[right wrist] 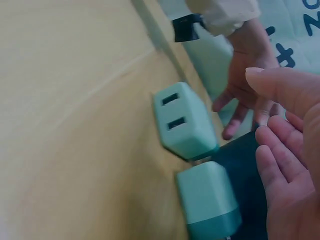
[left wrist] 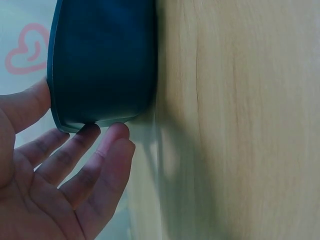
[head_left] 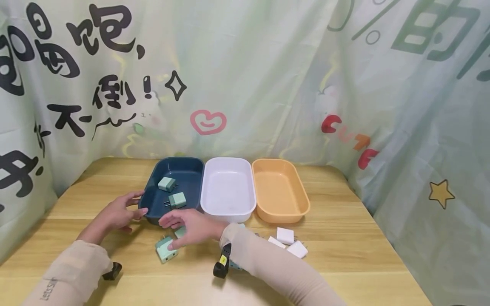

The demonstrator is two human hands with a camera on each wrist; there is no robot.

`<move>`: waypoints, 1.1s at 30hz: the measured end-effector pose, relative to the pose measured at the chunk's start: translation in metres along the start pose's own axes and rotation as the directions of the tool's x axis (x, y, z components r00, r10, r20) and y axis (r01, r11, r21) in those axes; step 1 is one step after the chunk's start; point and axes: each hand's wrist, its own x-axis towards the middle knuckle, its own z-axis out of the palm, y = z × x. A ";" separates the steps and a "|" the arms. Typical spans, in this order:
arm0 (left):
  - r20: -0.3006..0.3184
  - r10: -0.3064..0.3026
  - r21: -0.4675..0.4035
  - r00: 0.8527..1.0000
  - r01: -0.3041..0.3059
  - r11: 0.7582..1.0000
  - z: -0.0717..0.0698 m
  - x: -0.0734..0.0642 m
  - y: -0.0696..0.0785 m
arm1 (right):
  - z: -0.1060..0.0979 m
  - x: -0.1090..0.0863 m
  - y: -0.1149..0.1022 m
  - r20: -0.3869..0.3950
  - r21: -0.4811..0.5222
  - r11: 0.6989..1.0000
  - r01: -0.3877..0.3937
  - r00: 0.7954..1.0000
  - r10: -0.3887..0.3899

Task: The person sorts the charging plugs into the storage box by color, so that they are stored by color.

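Note:
My left hand (head_left: 120, 210) holds the front left corner of the navy blue bin (left wrist: 107, 60), its thumb at the rim and fingertips against the outer wall. Inside that bin lie two mint green plug chargers, one farther back (head_left: 166, 183) and one nearer (head_left: 178, 199). My right hand (head_left: 195, 227) hovers just in front of the bin with fingers relaxed and nothing in them. Below it, on the table, sit two more green chargers: one with two USB ports (right wrist: 182, 120) and another (right wrist: 207, 197) beside it, partly covered by the hand in the head view.
A white bin (head_left: 228, 191) and an orange bin (head_left: 279, 191) stand in a row to the right of the navy one. Several white chargers (head_left: 285, 236) lie in front of the orange bin. Bluish items (head_left: 235, 265) are mostly hidden by my right forearm. A printed curtain hangs behind the wooden table (head_left: 344, 255).

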 end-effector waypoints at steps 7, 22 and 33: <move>0.001 -0.003 0.000 1.000 0.003 1.000 0.001 -0.002 0.000 | 0.009 -0.001 0.005 0.049 -0.233 0.972 -0.006 0.999 0.018; 0.014 -0.002 -0.001 1.000 0.002 1.000 0.000 -0.002 0.002 | 0.011 0.008 0.006 0.175 -0.564 0.822 0.079 0.984 0.026; -0.003 0.014 0.014 1.000 -0.014 1.000 0.000 -0.003 0.005 | 0.014 0.011 0.007 0.185 -0.627 0.777 0.045 0.978 0.093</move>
